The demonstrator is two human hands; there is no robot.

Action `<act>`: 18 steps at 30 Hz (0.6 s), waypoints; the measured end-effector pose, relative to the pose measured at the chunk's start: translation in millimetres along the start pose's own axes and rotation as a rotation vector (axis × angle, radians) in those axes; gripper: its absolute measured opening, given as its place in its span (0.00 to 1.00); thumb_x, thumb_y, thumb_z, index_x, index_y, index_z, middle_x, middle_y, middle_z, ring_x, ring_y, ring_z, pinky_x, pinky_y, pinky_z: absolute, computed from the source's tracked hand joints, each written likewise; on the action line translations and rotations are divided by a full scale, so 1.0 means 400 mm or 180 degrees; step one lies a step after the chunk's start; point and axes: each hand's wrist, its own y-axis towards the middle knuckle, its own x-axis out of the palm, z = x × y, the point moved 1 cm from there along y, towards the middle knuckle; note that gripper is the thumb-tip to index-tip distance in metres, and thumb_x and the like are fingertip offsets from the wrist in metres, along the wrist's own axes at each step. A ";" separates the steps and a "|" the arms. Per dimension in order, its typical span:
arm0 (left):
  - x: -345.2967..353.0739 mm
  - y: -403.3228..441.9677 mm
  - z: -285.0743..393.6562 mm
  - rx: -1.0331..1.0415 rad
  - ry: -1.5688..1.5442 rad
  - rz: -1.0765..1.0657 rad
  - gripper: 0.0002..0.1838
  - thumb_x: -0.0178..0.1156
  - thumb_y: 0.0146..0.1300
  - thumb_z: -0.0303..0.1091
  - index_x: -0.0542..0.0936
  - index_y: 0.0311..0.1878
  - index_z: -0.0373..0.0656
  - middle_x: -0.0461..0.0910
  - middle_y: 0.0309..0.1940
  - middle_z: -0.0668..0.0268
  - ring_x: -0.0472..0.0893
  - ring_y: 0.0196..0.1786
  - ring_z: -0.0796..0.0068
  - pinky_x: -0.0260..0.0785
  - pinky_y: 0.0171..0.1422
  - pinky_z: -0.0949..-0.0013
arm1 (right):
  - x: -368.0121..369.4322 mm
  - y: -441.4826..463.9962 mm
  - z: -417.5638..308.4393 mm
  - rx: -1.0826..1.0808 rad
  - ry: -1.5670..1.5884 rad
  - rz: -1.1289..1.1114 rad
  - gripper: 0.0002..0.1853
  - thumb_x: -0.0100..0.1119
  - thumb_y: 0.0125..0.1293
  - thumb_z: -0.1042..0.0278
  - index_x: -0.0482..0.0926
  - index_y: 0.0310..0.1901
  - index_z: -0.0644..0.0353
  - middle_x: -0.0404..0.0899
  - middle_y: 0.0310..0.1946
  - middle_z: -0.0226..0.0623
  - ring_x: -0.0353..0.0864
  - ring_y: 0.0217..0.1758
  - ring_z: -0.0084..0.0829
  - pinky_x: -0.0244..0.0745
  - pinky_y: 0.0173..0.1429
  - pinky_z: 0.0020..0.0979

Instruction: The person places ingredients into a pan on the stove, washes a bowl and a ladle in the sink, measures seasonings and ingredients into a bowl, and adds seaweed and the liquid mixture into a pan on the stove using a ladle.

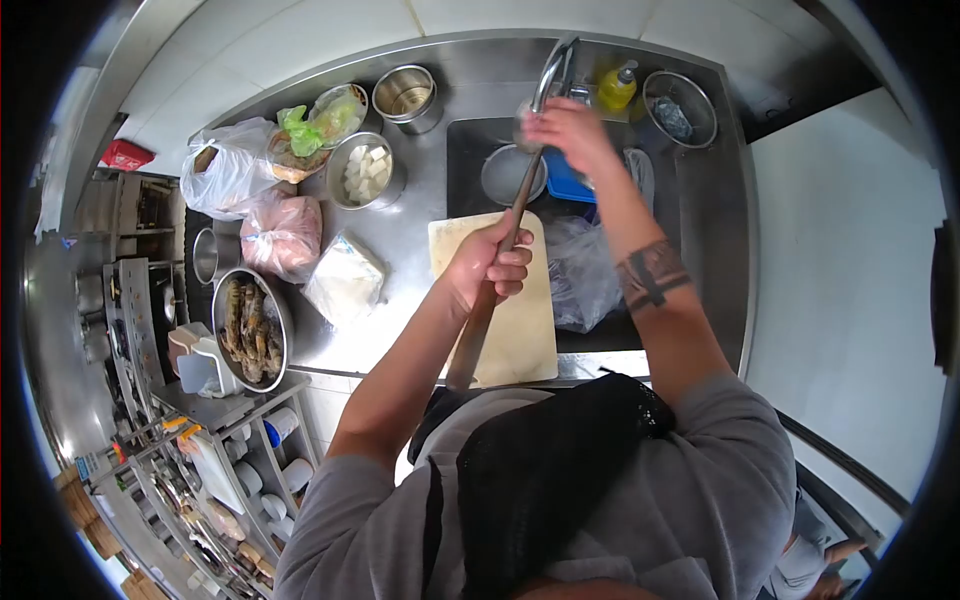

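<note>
My left hand [492, 262] is wrapped round a long brown wooden handle [472, 342], which slants over the pale cutting board [530, 335]. The handle's far end reaches up toward the faucet [551, 72] above the dark sink [475, 138]. My right hand [568, 130] is close to that far end, beside the faucet, with its fingers bent and blurred round something I cannot make out. Under it in the sink are a round grey bowl [512, 178] and a blue container [568, 183]. Clear plastic bags [583, 280] lie to the right of the board.
Left on the steel counter are a bowl of white cubes [366, 172], metal pots [406, 97], a bag of pink meat [282, 236], a white packet [345, 281] and a basin of dark shellfish [252, 332]. A yellow soap bottle [616, 90] and metal bowl [679, 110] stand behind the sink.
</note>
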 end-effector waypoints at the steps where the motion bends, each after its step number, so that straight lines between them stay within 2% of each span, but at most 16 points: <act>1: 0.002 -0.007 -0.010 0.0029 0.0001 0.0024 0.23 0.47 0.78 0.59 0.71 0.42 0.46 0.63 0.17 0.78 0.62 0.12 0.87 0.57 0.16 0.76 | 0.037 0.032 0.041 0.0007 0.0017 -0.0033 0.12 0.61 0.69 0.74 0.80 0.51 0.70 0.85 0.46 0.48 0.88 0.46 0.40 0.86 0.53 0.40; 3: 0.005 -0.015 -0.027 0.0408 0.1305 0.1084 0.14 0.54 0.77 0.48 0.70 0.43 0.46 0.64 0.17 0.77 0.64 0.13 0.85 0.57 0.16 0.75 | 0.095 0.091 0.091 -0.0053 -0.0225 0.0350 0.17 0.62 0.69 0.70 0.77 0.55 0.71 0.84 0.47 0.54 0.87 0.47 0.48 0.85 0.54 0.42; 4: 0.019 -0.026 -0.034 0.0557 0.1613 0.1363 0.11 0.57 0.74 0.41 0.68 0.41 0.47 0.65 0.17 0.77 0.64 0.13 0.84 0.58 0.16 0.74 | 0.086 0.117 0.094 -0.0057 -0.0206 0.0336 0.17 0.62 0.69 0.70 0.77 0.55 0.71 0.84 0.47 0.54 0.87 0.47 0.48 0.85 0.54 0.42; 6: -0.003 -0.041 -0.035 0.0593 0.1851 0.1454 0.12 0.57 0.74 0.41 0.68 0.40 0.46 0.66 0.18 0.75 0.65 0.14 0.82 0.59 0.18 0.73 | 0.052 0.138 0.093 -0.1582 -0.3226 0.0788 0.16 0.63 0.66 0.67 0.81 0.48 0.72 0.83 0.47 0.54 0.86 0.45 0.52 0.84 0.50 0.45; 7: -0.012 -0.049 -0.036 0.0646 0.2087 0.1510 0.12 0.57 0.74 0.42 0.68 0.39 0.46 0.67 0.18 0.74 0.66 0.15 0.80 0.61 0.19 0.71 | 0.048 0.116 0.091 -0.1563 -0.3225 0.0774 0.16 0.63 0.66 0.67 0.81 0.48 0.72 0.83 0.47 0.54 0.86 0.45 0.52 0.84 0.50 0.45; 9: -0.019 -0.062 -0.038 0.0623 0.2164 0.1553 0.12 0.58 0.73 0.41 0.68 0.39 0.46 0.67 0.19 0.74 0.66 0.15 0.80 0.62 0.20 0.71 | 0.050 0.054 0.066 -0.2853 -0.5578 0.2016 0.16 0.60 0.67 0.64 0.83 0.45 0.71 0.85 0.47 0.51 0.83 0.50 0.57 0.79 0.57 0.46; 10: -0.022 -0.066 -0.038 0.0604 0.2250 0.1590 0.12 0.58 0.73 0.41 0.69 0.39 0.45 0.68 0.19 0.74 0.67 0.15 0.80 0.62 0.20 0.71 | 0.016 0.072 0.098 -0.2873 -0.5589 0.1980 0.16 0.60 0.67 0.64 0.83 0.45 0.71 0.85 0.47 0.51 0.83 0.50 0.57 0.79 0.57 0.46; 12: -0.024 -0.071 -0.041 0.0608 0.2347 0.1633 0.12 0.58 0.72 0.41 0.69 0.38 0.45 0.68 0.19 0.73 0.68 0.15 0.80 0.63 0.20 0.70 | -0.076 0.125 0.211 -0.2341 -0.5264 0.2611 0.15 0.58 0.68 0.65 0.84 0.45 0.70 0.86 0.44 0.48 0.81 0.55 0.57 0.75 0.63 0.45; 13: -0.023 -0.073 -0.040 0.0586 0.2483 0.1675 0.12 0.58 0.72 0.41 0.70 0.38 0.44 0.68 0.19 0.73 0.69 0.15 0.79 0.64 0.20 0.69 | -0.043 0.101 0.181 -0.2353 -0.5278 0.2581 0.15 0.58 0.68 0.65 0.84 0.45 0.70 0.86 0.44 0.48 0.81 0.55 0.57 0.75 0.63 0.45; 14: -0.018 -0.074 -0.040 0.0591 0.2455 0.1674 0.12 0.58 0.72 0.41 0.70 0.38 0.44 0.68 0.19 0.73 0.69 0.15 0.79 0.64 0.20 0.69 | 0.020 0.049 0.123 -0.2025 -0.4684 0.1796 0.16 0.59 0.68 0.65 0.83 0.47 0.71 0.86 0.43 0.49 0.83 0.53 0.54 0.77 0.61 0.44; 15: -0.011 -0.076 -0.042 0.0639 0.2877 0.1861 0.13 0.59 0.70 0.40 0.70 0.37 0.43 0.69 0.20 0.71 0.71 0.16 0.77 0.66 0.21 0.68 | 0.059 0.015 0.100 -0.1664 -0.4060 0.1051 0.17 0.60 0.68 0.64 0.82 0.50 0.71 0.86 0.42 0.50 0.85 0.51 0.51 0.79 0.59 0.44; 16: -0.008 -0.077 -0.046 0.0689 0.3309 0.2044 0.13 0.60 0.69 0.40 0.71 0.37 0.41 0.71 0.20 0.69 0.73 0.17 0.75 0.69 0.22 0.66 | 0.063 0.025 0.106 -0.1644 -0.4074 0.1035 0.17 0.60 0.68 0.64 0.82 0.50 0.71 0.86 0.42 0.50 0.85 0.51 0.51 0.79 0.59 0.44; 18: -0.026 -0.075 -0.059 0.0772 0.3497 0.2136 0.13 0.61 0.67 0.40 0.72 0.37 0.40 0.73 0.21 0.66 0.76 0.18 0.71 0.71 0.23 0.65 | 0.068 0.073 0.114 0.0106 -0.0696 -0.0091 0.21 0.65 0.69 0.60 0.80 0.54 0.69 0.86 0.45 0.52 0.88 0.45 0.44 0.83 0.52 0.39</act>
